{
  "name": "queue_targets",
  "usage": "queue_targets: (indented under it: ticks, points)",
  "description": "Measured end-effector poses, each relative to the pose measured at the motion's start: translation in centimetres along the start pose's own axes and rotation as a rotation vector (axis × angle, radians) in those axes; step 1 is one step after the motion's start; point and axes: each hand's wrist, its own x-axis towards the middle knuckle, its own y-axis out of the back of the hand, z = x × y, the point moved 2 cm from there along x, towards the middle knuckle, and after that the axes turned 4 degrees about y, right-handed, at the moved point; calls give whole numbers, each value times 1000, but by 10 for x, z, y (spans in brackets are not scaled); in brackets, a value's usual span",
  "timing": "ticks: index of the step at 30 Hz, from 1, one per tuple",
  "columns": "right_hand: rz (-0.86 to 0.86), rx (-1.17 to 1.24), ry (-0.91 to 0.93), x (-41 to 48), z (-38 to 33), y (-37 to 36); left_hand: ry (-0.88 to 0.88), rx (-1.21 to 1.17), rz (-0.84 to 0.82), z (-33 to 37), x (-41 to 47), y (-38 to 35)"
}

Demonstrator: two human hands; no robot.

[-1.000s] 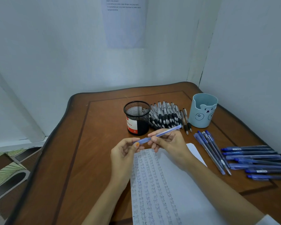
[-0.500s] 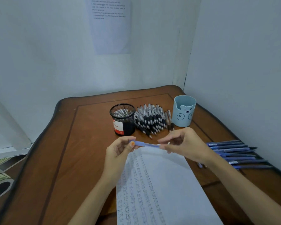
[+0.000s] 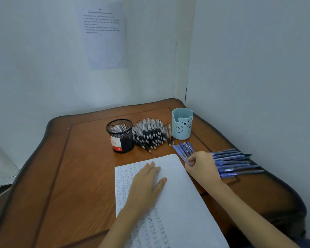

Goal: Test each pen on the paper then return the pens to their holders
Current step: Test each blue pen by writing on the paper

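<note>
A white sheet of paper (image 3: pixel 177 203) covered with pen marks lies on the wooden table (image 3: pixel 70 176). My left hand (image 3: pixel 145 183) rests flat on it, fingers straight. My right hand (image 3: pixel 202 167) is at the paper's right edge, its fingers curled round the near end of a blue pen (image 3: pixel 180 153) in a small cluster of blue pens. Several more blue pens (image 3: pixel 234 163) lie in a row to the right. A pile of black-and-clear pens (image 3: pixel 150 135) lies between a black mesh holder (image 3: pixel 121 135) and a light blue bear holder (image 3: pixel 182 123).
Walls close in the table at the back and along the right side. A printed sheet (image 3: pixel 104 33) is taped to the back wall. The table's left half is bare wood.
Both hands held one blue pen above the paper. Now my left hand lies flat on the sheet and my right hand has moved right with the pen, down to the blue cluster.
</note>
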Motion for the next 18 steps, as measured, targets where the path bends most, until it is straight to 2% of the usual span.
queue_targets:
  ticks: [5,8,14,18]
  points:
    - [25,-98,-25,7,2,-19,-38,-20,29,-2,-3,-1]
    - [37,-80,31,4,3,-15,-53,13,38,-1,-4,-3]
    - [23,81,91,-15,25,29,-85,188,-26,11,3,0]
    - [-28,48,131,-30,55,63,-148,150,-20,22,7,-8]
